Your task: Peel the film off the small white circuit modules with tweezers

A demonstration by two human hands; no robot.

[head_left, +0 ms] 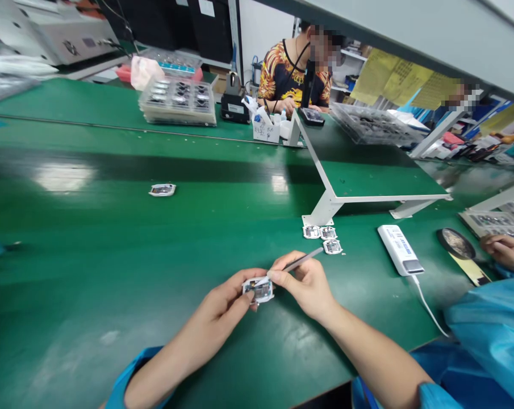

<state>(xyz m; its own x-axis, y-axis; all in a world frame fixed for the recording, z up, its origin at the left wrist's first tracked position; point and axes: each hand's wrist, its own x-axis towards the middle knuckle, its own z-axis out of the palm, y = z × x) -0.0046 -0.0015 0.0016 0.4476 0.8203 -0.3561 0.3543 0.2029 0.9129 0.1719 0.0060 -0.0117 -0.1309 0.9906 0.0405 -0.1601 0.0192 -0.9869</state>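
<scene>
My left hand pinches a small white electronic module just above the green bench. My right hand grips a thin metal tool like tweezers, its tip touching the module's top edge. Three similar small modules lie in a cluster on the bench just beyond my right hand. Another single module lies alone farther out to the left.
A white stand with a green top rises behind the cluster. A white device with a cable lies to the right. A neighbour's hand and blue sleeve are at the right edge. Stacked trays and a person sit at the far side.
</scene>
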